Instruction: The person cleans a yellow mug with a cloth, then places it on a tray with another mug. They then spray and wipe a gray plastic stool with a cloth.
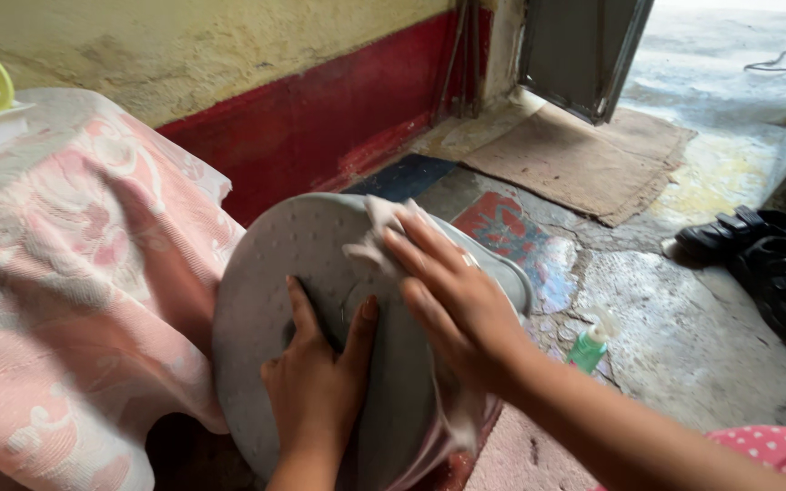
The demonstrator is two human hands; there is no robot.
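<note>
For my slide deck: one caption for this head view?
Left hand steadies a round grey dimpled disc while right hand presses a pale cloth on it.

A pink cloth (75, 291) crowds the left; open floor (684, 336) right, past a green bottle (589, 345).

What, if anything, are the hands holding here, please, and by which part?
The left hand braces a grey round stool by its dimpled seat face. The right hand presses a pale cloth against the seat's upper edge.
</note>
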